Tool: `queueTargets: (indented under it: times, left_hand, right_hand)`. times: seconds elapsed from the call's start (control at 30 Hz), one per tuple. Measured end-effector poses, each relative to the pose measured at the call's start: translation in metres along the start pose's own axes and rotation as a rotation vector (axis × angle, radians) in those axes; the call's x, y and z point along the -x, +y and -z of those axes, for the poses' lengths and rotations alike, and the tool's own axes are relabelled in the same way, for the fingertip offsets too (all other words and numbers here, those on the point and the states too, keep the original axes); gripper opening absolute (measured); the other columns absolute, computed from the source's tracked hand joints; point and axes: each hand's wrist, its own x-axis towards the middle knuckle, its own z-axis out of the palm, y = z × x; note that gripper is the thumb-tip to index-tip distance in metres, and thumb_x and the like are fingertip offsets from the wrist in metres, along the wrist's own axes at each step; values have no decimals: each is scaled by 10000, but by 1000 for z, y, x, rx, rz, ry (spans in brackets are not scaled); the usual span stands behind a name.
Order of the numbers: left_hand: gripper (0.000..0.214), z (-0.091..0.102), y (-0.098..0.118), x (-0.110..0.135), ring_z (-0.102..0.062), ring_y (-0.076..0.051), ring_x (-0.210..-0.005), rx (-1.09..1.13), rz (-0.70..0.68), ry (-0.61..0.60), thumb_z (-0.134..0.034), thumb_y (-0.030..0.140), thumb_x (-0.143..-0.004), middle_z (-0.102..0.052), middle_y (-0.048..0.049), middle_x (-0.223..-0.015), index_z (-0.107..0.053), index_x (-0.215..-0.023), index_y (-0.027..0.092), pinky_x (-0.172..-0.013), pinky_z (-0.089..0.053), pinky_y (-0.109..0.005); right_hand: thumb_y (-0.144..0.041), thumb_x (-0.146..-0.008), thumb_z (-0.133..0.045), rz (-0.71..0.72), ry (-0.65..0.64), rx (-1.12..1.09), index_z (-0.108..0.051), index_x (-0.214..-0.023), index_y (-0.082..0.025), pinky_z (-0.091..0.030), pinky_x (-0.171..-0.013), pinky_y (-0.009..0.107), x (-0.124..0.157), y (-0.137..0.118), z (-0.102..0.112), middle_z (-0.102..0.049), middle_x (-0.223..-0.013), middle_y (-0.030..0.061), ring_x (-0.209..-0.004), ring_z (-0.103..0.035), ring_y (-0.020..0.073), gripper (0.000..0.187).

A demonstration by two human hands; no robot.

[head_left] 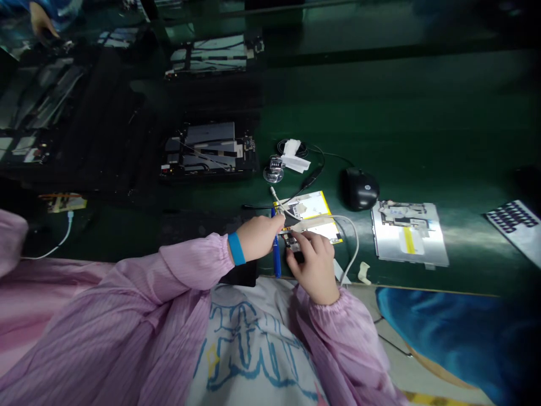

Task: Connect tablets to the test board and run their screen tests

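Observation:
My left hand (258, 235) is curled, its fingertips pinching a thin pale strip that runs across a small flat white device (315, 210) with yellow edges on the green table. My right hand (315, 264) presses down with bent fingers on a small dark part at the device's near edge. A blue pen-like tool (276, 256) lies between my two hands. A white cable (354, 242) loops round the device's right side. What the right fingers hold is too small to make out.
A black mouse (359, 189) sits right of the device. A silver metal plate (409, 232) with yellow tape lies further right. An opened dark device (209, 149) stands behind, a tape roll (274, 169) beside it. Another person's hand (41, 21) works far left.

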Motion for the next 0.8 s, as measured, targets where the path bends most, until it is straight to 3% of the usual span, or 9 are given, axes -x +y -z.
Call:
queueTargets:
  times: [0.27,0.43,0.8]
  left_hand:
    - [110,-2,3,-2,-658,-214,-696,-82,22,-2,-493,117,-791,-651,-56,-733,-497,-882,180,-631,-479,-287]
    - [127,-6,6,-3,-676,-229,-730,-132,37,33,-455,133,-825,-681,-80,-786,-510,-932,173,-651,-502,-306]
    - [139,-9,7,-7,-689,-270,-739,-171,38,49,-444,154,-834,-687,-109,-775,-522,-949,166,-634,-507,-336]
  right_hand:
    - [-268,-875,-517,20,17,16,-568,-1188,-191,-410,-799,426,0,0,0,-584,-1026,116,-977,-493,278,326]
    - [-264,-879,-534,27,55,-8,-584,-1091,-167,-422,-793,407,0,0,0,-600,-992,114,-964,-507,267,238]
    - [-260,-894,-511,54,26,68,-588,-1208,-197,-399,-799,397,0,-3,1,-596,-1039,107,-977,-482,259,330]
